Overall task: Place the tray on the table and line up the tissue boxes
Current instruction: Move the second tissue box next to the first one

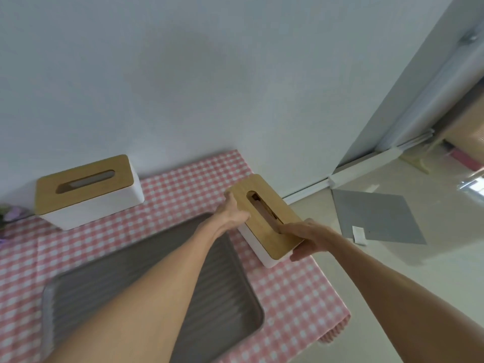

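Observation:
A grey ribbed tray (230, 297) lies flat on the table, which is covered by a pink checked cloth (293, 297). To the tray's right sits a white tissue box with a wooden lid (264, 205), turned at an angle. My left hand (235, 213) grips its far left side. My right hand (311, 238) holds its near end, fingers over the lid and thumb under the edge. A second, matching tissue box (86, 189) stands at the back left against the wall, untouched.
The white wall (209, 87) runs right behind the table. The table's right edge drops to a pale floor where a grey mat (377, 218) lies. Purple flowers (13, 213) show at the far left. A doorway frame (408, 108) stands at the right.

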